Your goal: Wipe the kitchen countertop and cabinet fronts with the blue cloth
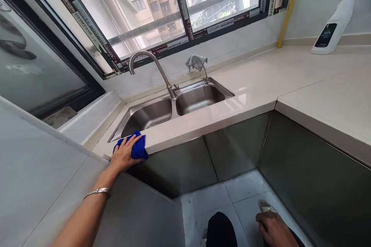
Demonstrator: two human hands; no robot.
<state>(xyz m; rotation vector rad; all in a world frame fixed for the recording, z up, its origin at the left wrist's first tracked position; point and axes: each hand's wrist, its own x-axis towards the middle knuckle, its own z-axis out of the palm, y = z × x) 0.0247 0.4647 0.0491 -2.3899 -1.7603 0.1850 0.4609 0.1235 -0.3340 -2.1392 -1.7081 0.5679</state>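
Note:
My left hand (125, 155) presses a bright blue cloth (139, 147) over the front edge of the counter, at the near left corner of the sink. Its fingers lie across the cloth, and part of the cloth sticks out to the right of them. A silver bracelet (98, 192) circles that wrist. Low at the right, my right hand (274, 229) hangs beside my leg, away from the counter. Its fingers are loosely curled, and no object shows in them. The steel double sink (174, 109) is set into the pale countertop (246, 79).
Behind the sink rises a curved faucet (156, 61); a grey mesh cloth (197, 62) drapes over a smaller tap. A white spray bottle (333, 27) stands at the back right. Dark cabinet doors (179, 170) run below the counter. A pale panel (37, 162) borders the left.

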